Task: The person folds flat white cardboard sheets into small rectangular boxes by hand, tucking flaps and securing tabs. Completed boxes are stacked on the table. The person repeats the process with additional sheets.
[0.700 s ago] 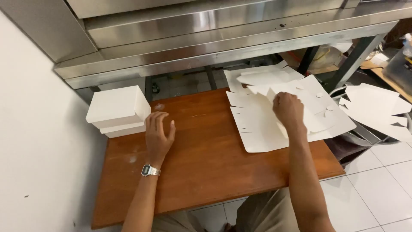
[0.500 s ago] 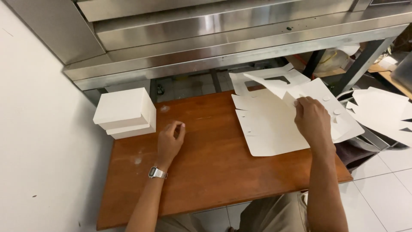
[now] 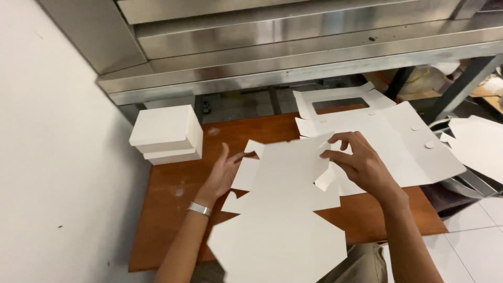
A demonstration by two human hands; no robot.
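Observation:
A flat white cardboard box blank (image 3: 283,209) hangs over the middle of the brown wooden table (image 3: 173,209), reaching down past its near edge. My right hand (image 3: 361,162) pinches the blank's upper right flap. My left hand (image 3: 224,170), with a metal watch on the wrist, is open against the blank's left edge. At the table's right lies a stack of more flat white blanks (image 3: 387,131), the top one with a window cut-out.
Two folded white boxes (image 3: 167,133) are stacked at the table's far left corner. A stainless steel counter (image 3: 293,52) overhangs the back. A white wall runs along the left. More white blanks (image 3: 479,144) lie lower right, above a white tiled floor.
My right hand has lifted one blank off the stack and brought it left to the table's middle. My left hand has risen from the table to the blank's left edge.

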